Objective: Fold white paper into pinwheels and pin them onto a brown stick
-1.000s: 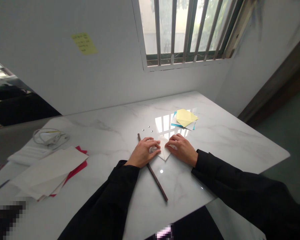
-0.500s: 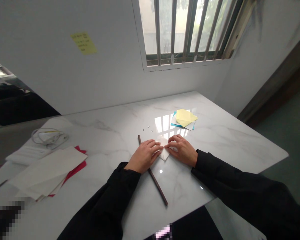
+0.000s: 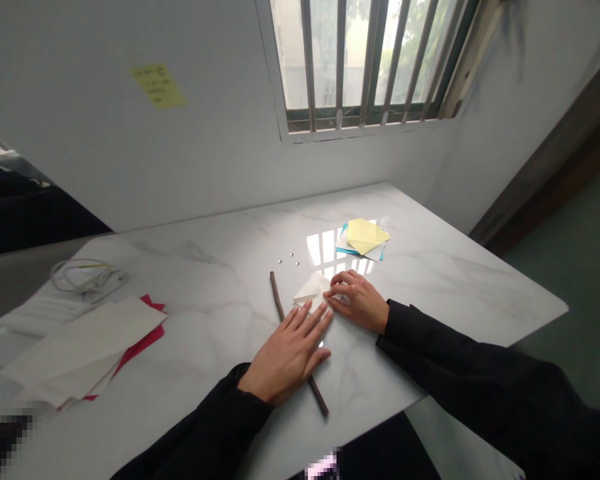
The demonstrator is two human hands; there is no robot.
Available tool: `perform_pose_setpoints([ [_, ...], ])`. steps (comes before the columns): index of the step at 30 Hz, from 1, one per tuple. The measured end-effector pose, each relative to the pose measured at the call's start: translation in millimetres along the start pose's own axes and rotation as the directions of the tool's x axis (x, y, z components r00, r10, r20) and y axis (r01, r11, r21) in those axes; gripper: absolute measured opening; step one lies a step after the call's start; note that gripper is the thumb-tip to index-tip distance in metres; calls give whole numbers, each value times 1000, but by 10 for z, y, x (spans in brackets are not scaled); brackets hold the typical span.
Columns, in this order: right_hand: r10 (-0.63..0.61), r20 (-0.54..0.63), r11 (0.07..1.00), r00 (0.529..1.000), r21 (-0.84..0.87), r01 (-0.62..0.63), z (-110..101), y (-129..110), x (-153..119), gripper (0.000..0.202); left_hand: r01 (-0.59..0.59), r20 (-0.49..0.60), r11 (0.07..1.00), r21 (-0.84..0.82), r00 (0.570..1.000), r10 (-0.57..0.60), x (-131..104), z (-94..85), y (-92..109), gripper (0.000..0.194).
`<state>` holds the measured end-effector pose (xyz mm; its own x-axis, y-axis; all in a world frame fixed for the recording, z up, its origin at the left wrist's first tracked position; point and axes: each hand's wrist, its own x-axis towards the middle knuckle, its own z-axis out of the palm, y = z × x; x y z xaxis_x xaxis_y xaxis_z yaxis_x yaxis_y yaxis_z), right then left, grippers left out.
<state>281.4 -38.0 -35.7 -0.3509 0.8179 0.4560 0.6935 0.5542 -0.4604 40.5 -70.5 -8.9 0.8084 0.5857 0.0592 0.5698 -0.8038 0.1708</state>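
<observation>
A small folded piece of off-white paper (image 3: pixel 311 287) lies on the marble-patterned table in front of me. My right hand (image 3: pixel 359 301) has its fingers closed on the paper's right side, thumb and fingertips together. My left hand (image 3: pixel 291 355) is open and rather flat, its fingertips at the near edge of the paper. Beneath that hand runs a thin dark brown stick (image 3: pixel 276 293), its middle hidden and both ends showing.
Several papers, topped by a yellow sheet (image 3: pixel 366 236), lie beyond my right hand. Three tiny shiny pieces (image 3: pixel 291 255) sit past the stick. At left are large white sheets (image 3: pixel 87 340) over red ones and a coiled cable (image 3: pixel 87 275). The table's near edge runs below my right forearm.
My left hand has slid back toward me and flattened, uncovering the left part of the paper. My right hand stays at the paper's right side. The view has shifted slightly.
</observation>
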Motion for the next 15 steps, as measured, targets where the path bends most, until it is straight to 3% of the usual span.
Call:
perform_pose_setpoints([
  [11,13,35,999,999,33,-14,-4,90,11,11,-1,70,1000,-11,998,2,-132,-127,-4,68],
  [15,9,36,999,999,37,-11,-9,82,10,11,-5,-38,1000,1,999,5,-75,-140,-83,51],
])
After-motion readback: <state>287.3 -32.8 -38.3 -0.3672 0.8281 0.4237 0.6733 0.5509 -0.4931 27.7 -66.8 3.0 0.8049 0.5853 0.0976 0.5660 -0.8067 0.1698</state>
